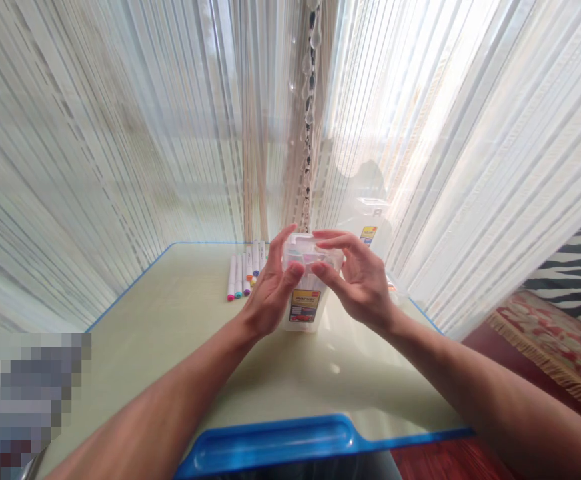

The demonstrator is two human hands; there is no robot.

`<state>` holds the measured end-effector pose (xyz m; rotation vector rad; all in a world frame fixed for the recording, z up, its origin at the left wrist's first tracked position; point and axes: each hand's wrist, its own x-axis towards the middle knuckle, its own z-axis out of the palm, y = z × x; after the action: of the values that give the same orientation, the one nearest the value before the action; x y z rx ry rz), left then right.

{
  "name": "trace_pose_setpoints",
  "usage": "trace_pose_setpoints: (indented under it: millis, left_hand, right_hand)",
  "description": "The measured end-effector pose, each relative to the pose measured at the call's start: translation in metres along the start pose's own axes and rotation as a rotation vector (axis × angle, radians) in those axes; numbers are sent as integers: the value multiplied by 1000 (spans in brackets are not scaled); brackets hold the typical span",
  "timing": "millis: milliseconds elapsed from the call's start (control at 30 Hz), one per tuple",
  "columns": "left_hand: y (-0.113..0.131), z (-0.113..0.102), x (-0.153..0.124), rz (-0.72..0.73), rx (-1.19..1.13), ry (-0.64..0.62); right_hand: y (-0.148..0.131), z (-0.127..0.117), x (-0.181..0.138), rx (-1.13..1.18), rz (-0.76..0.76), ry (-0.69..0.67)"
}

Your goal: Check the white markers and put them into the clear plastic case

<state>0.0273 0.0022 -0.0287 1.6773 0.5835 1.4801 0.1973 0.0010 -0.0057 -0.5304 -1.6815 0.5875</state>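
A clear plastic marker case with a yellow, black and red label stands upright on the table, faint colours showing inside its top. Around its left side curves my left hand, thumb on the front near the upper edge. My right hand grips the top right, its thumb in front and fingers bent over the rim. Part of the case's top is hidden by my fingers. Just left of the case lie several white markers with coloured ends, some partly behind my left hand.
The pale green table has a blue rim and a blue tray groove at its near edge. Behind the right hand stands another clear plastic container. String curtains hang at the table's far side. A fringed patterned cloth is at right.
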Motion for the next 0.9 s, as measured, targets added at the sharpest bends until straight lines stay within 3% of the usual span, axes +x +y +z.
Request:
trace_pose_setpoints:
  millis: [133,233,367,500,600,700,900]
  left_hand:
    - [-13,-9,-4,-93,137,-124]
    - [-25,-13,-3,-230,85,-161]
    - [-32,-12,-1,-355,-67,-80]
    - [-32,-7,-1,-395,-82,43]
    - [-33,-6,0,-423,-139,106]
    - [-31,-8,0,-499,-236,93]
    - [-23,-14,2,-536,-284,55]
  right_hand:
    - [21,-9,-7,-55,104,-1]
    - [37,-14,-15,-25,244,9]
    - [48,-14,-23,39,448,-20]
    - [48,-9,-27,95,558,-149]
    - [48,-7,-29,98,608,-201]
    - [49,-8,-28,108,632,-158]
    - [52,-9,-25,222,532,-130]
